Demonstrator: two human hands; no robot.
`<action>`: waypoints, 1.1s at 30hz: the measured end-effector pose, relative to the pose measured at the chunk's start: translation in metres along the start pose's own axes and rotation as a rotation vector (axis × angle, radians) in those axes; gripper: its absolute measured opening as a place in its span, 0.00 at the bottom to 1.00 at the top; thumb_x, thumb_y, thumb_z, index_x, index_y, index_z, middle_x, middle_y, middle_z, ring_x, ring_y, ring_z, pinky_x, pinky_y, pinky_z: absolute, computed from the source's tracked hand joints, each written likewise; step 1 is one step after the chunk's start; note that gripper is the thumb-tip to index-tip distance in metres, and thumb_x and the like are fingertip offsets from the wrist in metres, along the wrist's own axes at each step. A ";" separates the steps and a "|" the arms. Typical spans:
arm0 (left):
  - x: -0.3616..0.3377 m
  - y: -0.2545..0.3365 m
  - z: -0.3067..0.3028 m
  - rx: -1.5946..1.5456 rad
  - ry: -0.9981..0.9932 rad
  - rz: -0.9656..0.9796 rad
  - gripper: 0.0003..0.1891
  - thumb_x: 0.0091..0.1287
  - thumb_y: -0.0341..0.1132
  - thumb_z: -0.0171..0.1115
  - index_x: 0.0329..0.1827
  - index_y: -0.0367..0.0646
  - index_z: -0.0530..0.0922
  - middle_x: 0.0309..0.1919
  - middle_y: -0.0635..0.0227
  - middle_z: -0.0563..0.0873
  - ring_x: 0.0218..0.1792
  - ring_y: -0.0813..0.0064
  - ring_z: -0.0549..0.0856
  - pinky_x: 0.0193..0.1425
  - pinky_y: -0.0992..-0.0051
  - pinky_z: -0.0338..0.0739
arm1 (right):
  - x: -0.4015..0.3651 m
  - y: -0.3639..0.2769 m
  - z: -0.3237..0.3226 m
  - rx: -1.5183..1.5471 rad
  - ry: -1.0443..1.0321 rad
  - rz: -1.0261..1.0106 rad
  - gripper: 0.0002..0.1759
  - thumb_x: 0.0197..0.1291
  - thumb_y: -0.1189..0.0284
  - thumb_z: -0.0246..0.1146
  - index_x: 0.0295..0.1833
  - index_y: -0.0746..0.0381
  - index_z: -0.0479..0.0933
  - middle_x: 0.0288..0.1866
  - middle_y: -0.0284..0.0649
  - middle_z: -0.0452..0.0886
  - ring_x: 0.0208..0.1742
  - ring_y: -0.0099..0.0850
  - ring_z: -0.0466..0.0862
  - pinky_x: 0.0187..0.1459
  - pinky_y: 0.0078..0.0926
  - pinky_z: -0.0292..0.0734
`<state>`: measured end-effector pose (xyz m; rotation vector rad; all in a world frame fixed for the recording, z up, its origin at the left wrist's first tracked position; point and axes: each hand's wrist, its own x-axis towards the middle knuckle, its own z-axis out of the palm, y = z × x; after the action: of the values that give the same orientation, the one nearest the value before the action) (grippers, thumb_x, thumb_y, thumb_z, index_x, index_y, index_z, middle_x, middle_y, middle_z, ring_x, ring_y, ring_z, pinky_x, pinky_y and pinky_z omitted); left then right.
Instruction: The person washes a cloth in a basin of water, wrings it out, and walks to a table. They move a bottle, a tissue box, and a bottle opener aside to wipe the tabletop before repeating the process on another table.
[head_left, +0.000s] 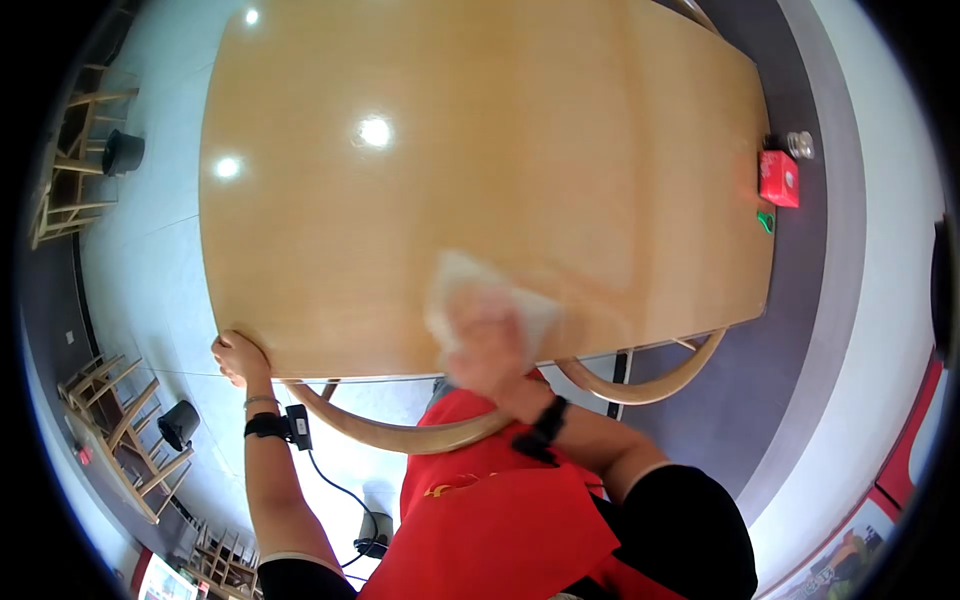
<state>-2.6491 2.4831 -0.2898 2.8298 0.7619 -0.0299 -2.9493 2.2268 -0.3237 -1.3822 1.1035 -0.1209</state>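
Observation:
A wooden table [560, 120] fills the middle of the view. My right hand [488, 340], smeared by motion, presses a white cloth [465, 275] on the tabletop near the front edge. Parts of the cloth stick out beyond the fingers on both sides. At the table's front left corner, my left hand [242, 358] rests with its fingers curled around the edge. A black strap with a small device is on each wrist.
Curved chair backs [420, 436] stand against the table's front edge. A red tissue box [779, 180], a glass jar [800, 145] and a green item [765, 221] sit at the right edge. Black bins [123, 153] and stacked chairs [140, 440] stand at left.

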 end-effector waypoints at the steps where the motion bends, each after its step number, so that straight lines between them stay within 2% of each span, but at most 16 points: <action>1: 0.007 0.005 -0.005 0.007 0.018 -0.005 0.28 0.64 0.55 0.38 0.56 0.46 0.74 0.54 0.58 0.80 0.55 0.53 0.77 0.58 0.56 0.69 | -0.003 -0.060 0.038 -0.475 -0.145 -0.444 0.45 0.45 0.55 0.64 0.71 0.55 0.60 0.73 0.44 0.58 0.73 0.45 0.57 0.68 0.49 0.52; 2: -0.001 0.000 -0.001 -0.008 0.005 0.002 0.27 0.64 0.54 0.39 0.56 0.46 0.74 0.54 0.58 0.80 0.55 0.54 0.76 0.58 0.56 0.69 | -0.011 -0.091 0.054 -0.961 -0.271 -0.890 0.45 0.41 0.56 0.68 0.69 0.52 0.63 0.72 0.42 0.60 0.73 0.44 0.58 0.67 0.50 0.54; 5: 0.001 0.006 -0.001 -0.060 0.006 -0.023 0.26 0.64 0.52 0.39 0.55 0.45 0.74 0.53 0.58 0.80 0.55 0.55 0.76 0.58 0.57 0.69 | 0.019 -0.118 0.088 -0.712 -0.449 -1.125 0.38 0.39 0.63 0.69 0.62 0.53 0.72 0.68 0.42 0.67 0.69 0.44 0.64 0.65 0.49 0.58; 10: 0.003 -0.003 0.004 -0.083 0.021 -0.021 0.24 0.65 0.51 0.40 0.54 0.46 0.75 0.51 0.59 0.80 0.52 0.56 0.77 0.56 0.58 0.70 | 0.178 -0.180 0.005 -0.744 -0.437 -1.043 0.31 0.37 0.67 0.68 0.55 0.57 0.77 0.54 0.44 0.78 0.56 0.42 0.75 0.58 0.44 0.65; 13: 0.006 -0.006 0.007 -0.076 0.010 -0.029 0.24 0.65 0.51 0.40 0.54 0.46 0.75 0.50 0.60 0.80 0.51 0.56 0.77 0.55 0.58 0.70 | 0.285 -0.234 -0.052 -0.968 0.101 -1.178 0.29 0.42 0.68 0.66 0.56 0.55 0.76 0.56 0.40 0.78 0.57 0.40 0.74 0.61 0.41 0.63; 16: 0.007 -0.011 0.009 -0.097 0.014 -0.014 0.23 0.65 0.51 0.41 0.54 0.47 0.75 0.50 0.60 0.80 0.52 0.57 0.76 0.55 0.57 0.69 | 0.402 -0.270 -0.076 -1.141 0.599 -1.003 0.29 0.57 0.56 0.55 0.64 0.54 0.69 0.66 0.41 0.70 0.68 0.40 0.66 0.66 0.44 0.56; 17: 0.010 -0.016 0.012 -0.107 0.002 -0.007 0.23 0.65 0.51 0.41 0.54 0.48 0.75 0.50 0.61 0.80 0.52 0.58 0.76 0.56 0.58 0.69 | 0.420 -0.278 -0.063 -1.155 0.605 -1.003 0.29 0.57 0.56 0.55 0.64 0.54 0.69 0.66 0.41 0.70 0.68 0.40 0.66 0.66 0.44 0.56; 19: 0.010 -0.012 0.012 -0.127 0.000 -0.019 0.23 0.65 0.51 0.41 0.53 0.47 0.75 0.50 0.61 0.80 0.52 0.58 0.76 0.56 0.58 0.69 | 0.441 -0.301 0.004 -1.021 0.996 -0.590 0.31 0.61 0.52 0.49 0.67 0.55 0.66 0.70 0.41 0.66 0.71 0.40 0.62 0.69 0.45 0.50; 20: 0.008 -0.011 0.010 -0.124 -0.001 -0.034 0.23 0.66 0.50 0.41 0.53 0.47 0.75 0.49 0.60 0.80 0.52 0.58 0.76 0.56 0.59 0.68 | 0.429 -0.323 0.036 -1.014 0.629 -0.634 0.33 0.60 0.53 0.51 0.67 0.60 0.65 0.69 0.45 0.66 0.71 0.40 0.62 0.69 0.40 0.52; 21: 0.007 -0.010 0.010 -0.120 0.019 -0.014 0.22 0.66 0.50 0.41 0.53 0.46 0.74 0.49 0.61 0.80 0.51 0.58 0.76 0.56 0.60 0.68 | 0.418 -0.324 0.084 -1.071 0.597 -0.964 0.31 0.57 0.56 0.55 0.63 0.63 0.68 0.63 0.47 0.72 0.66 0.42 0.68 0.67 0.42 0.55; 22: 0.009 -0.013 0.012 -0.126 0.022 -0.018 0.22 0.66 0.50 0.41 0.53 0.46 0.74 0.49 0.61 0.80 0.51 0.58 0.76 0.56 0.60 0.68 | 0.409 -0.318 0.147 -0.840 0.545 -1.021 0.27 0.53 0.60 0.59 0.57 0.62 0.72 0.56 0.47 0.76 0.60 0.43 0.72 0.64 0.43 0.58; 25: 0.007 -0.014 0.012 -0.167 0.026 0.016 0.22 0.67 0.48 0.41 0.51 0.43 0.74 0.47 0.59 0.80 0.49 0.58 0.76 0.55 0.61 0.68 | 0.297 -0.311 0.270 -0.760 -0.009 -1.132 0.27 0.48 0.64 0.59 0.54 0.65 0.73 0.63 0.46 0.71 0.68 0.44 0.63 0.68 0.48 0.51; 27: 0.012 -0.024 0.017 -0.197 0.036 0.034 0.21 0.67 0.47 0.42 0.51 0.42 0.74 0.46 0.58 0.80 0.48 0.58 0.77 0.55 0.61 0.69 | 0.236 -0.278 0.317 -0.678 -0.133 -1.338 0.30 0.49 0.61 0.59 0.59 0.63 0.72 0.67 0.46 0.67 0.72 0.45 0.57 0.72 0.47 0.43; 31: 0.012 -0.028 0.018 -0.243 0.053 0.042 0.20 0.67 0.47 0.44 0.48 0.41 0.75 0.44 0.58 0.80 0.46 0.58 0.77 0.54 0.61 0.70 | 0.239 -0.257 0.337 -0.618 -0.372 -1.396 0.28 0.48 0.61 0.61 0.56 0.59 0.76 0.66 0.42 0.69 0.72 0.43 0.59 0.72 0.48 0.46; 32: 0.013 -0.028 0.018 -0.239 0.033 0.031 0.20 0.67 0.47 0.44 0.48 0.41 0.75 0.45 0.58 0.80 0.47 0.58 0.77 0.54 0.61 0.69 | 0.252 -0.290 0.298 -0.635 -0.472 -1.341 0.20 0.47 0.67 0.61 0.50 0.54 0.79 0.59 0.38 0.75 0.63 0.41 0.69 0.65 0.47 0.58; 33: 0.008 -0.023 0.015 -0.246 0.029 0.020 0.20 0.67 0.47 0.44 0.48 0.41 0.75 0.45 0.58 0.80 0.47 0.58 0.77 0.54 0.61 0.69 | 0.279 -0.296 0.277 -0.368 -0.280 -1.446 0.14 0.46 0.68 0.62 0.42 0.54 0.81 0.52 0.37 0.79 0.55 0.41 0.74 0.60 0.46 0.63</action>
<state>-2.6527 2.5031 -0.3092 2.6090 0.6915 0.1016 -2.4623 2.1650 -0.2891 -2.2079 -0.2994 -0.7533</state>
